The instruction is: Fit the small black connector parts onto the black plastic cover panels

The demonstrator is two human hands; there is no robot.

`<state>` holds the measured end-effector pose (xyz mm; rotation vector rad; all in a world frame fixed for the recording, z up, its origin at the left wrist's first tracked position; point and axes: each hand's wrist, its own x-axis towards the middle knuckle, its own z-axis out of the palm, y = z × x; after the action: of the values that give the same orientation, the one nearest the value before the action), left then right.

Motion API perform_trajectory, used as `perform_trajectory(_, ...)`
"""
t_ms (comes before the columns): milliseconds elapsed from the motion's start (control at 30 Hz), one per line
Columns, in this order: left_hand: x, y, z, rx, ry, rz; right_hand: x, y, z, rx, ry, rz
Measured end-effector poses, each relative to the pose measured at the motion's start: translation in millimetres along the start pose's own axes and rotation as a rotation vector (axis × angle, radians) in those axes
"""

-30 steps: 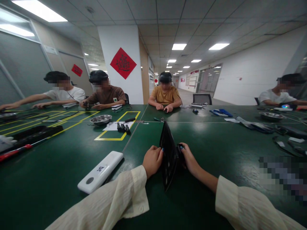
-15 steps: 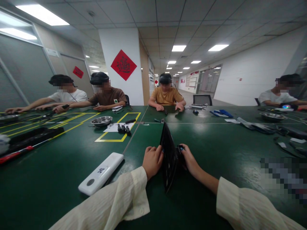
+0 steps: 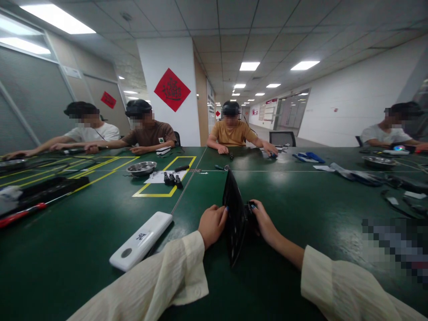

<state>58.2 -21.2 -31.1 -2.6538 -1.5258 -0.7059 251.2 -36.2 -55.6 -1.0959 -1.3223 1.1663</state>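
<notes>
A thin, glossy black panel (image 3: 235,223) stands on its edge in front of me, tilted and seen nearly side-on. My left hand (image 3: 213,224) is closed at its left face, with the fingertips against the surface. On the panel's right side sticks out a chunky black part (image 3: 249,213), whose exact kind I cannot make out. Around that part my right hand (image 3: 265,223) is closed, its thumb on top and most fingers hidden behind it. Left of my left hand, a white power bank (image 3: 142,240) marked 26 lies on the green table (image 3: 267,285).
A steel bowl (image 3: 141,168) and several black cylindrical parts (image 3: 173,179) lie ahead to the left. Co-workers sit around the far side, one opposite in a tan shirt (image 3: 230,133). Grey-blue gloves (image 3: 357,174) and a second bowl (image 3: 381,162) are at right.
Both my hands keep their hold on the panel, with little visible shift. The co-worker opposite has reached a hand sideways to the right, to a small dark item.
</notes>
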Motion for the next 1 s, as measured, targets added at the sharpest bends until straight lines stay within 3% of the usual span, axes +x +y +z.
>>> perform_trajectory(233,0.4,-2.5,3.0,-0.246,-0.006,-0.047,0.3,1.2,-1.4,0.003,-0.017,-0.004)
perform_trajectory(833,0.1,-0.3,1.6,-0.044,-0.025,-0.066,-0.3,-1.3,0.5,0.003,0.02,-0.012)
perform_trajectory(1000,-1.1,2.1,0.6,-0.102,0.089,-0.076,0.4,0.1,-0.1,-0.002,0.002,0.003)
